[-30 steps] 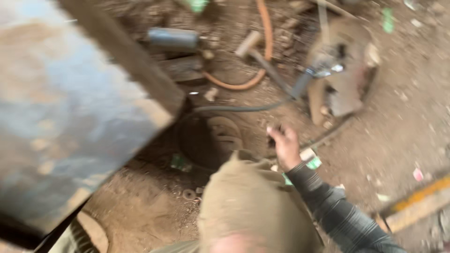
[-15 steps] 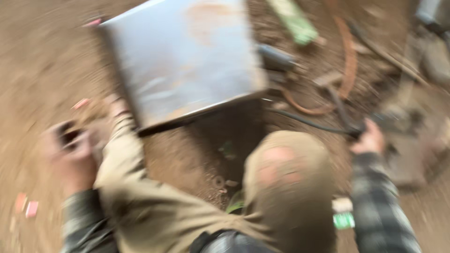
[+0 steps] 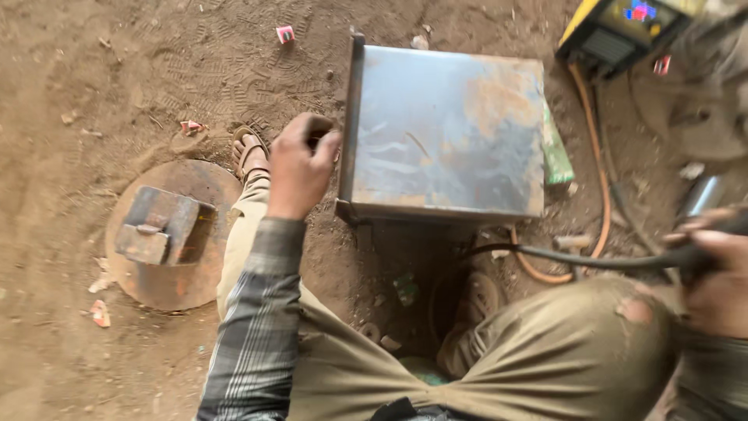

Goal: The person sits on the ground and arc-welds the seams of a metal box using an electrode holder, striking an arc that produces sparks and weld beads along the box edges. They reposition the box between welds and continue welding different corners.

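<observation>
Since half a second ago, view steadied; left hand shifted up to the left edge of the steel box, fingers clenched at its corner. I log right hand at frame right, fingers wrapped around black cable. Box sits on dirt floor before the knees. Rusty round plate lies left; yellow welder top right.

Left hand clenched, outstretched; right hand apparently gripping.
</observation>
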`<action>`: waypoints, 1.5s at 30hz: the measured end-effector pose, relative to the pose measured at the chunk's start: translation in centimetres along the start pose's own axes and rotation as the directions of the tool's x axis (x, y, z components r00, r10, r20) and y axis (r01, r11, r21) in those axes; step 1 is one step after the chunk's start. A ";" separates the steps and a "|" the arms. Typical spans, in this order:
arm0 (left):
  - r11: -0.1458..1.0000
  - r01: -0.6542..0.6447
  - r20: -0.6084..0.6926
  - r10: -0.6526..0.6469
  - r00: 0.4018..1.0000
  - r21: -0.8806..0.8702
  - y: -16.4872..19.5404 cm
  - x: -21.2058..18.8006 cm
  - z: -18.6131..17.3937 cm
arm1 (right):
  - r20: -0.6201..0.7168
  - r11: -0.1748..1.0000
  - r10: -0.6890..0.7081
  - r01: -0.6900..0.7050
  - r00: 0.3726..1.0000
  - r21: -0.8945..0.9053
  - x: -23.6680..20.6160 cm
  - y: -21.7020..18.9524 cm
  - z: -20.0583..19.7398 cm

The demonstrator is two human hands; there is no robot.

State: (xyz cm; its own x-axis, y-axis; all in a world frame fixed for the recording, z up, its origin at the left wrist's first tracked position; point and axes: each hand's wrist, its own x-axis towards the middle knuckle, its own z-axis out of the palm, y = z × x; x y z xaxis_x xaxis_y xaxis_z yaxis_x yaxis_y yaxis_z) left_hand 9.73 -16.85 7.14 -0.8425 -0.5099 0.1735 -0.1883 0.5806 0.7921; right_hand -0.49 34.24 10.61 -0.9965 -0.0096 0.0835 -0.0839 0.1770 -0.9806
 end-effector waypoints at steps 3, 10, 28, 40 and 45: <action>0.980 0.181 0.080 -0.188 0.979 0.084 -2.8 1.7 0.7 | 0.178 0.953 -0.159 0.198 0.971 -0.230 0.2 -5.2 9.2; 0.965 0.219 0.144 -0.240 0.960 0.147 -7.8 5.5 3.5 | 0.427 0.728 -0.023 0.308 0.904 -0.613 4.7 -2.7 21.7; 0.925 0.322 0.150 -0.354 0.923 0.202 -7.2 6.0 7.5 | 0.520 0.732 -0.256 0.515 0.815 -0.446 8.3 2.2 28.6; 0.919 0.349 0.154 -0.377 0.913 0.181 -6.9 5.9 7.4 | 0.435 0.818 -0.045 0.283 0.899 -0.501 8.6 2.5 29.1; 0.941 0.268 0.121 -0.296 0.947 0.208 -7.3 5.5 7.6 | 0.401 0.974 0.077 0.017 0.913 -0.227 8.5 1.9 29.4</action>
State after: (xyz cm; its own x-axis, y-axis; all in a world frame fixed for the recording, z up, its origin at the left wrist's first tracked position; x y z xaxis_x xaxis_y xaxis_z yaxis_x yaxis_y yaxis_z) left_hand 2.66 -19.05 -2.11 -0.8034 -0.5786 -0.1408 -0.5076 0.5418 0.6699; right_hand -9.30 5.58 4.27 -0.9182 -0.3897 -0.0706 -0.0976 0.3956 -0.9132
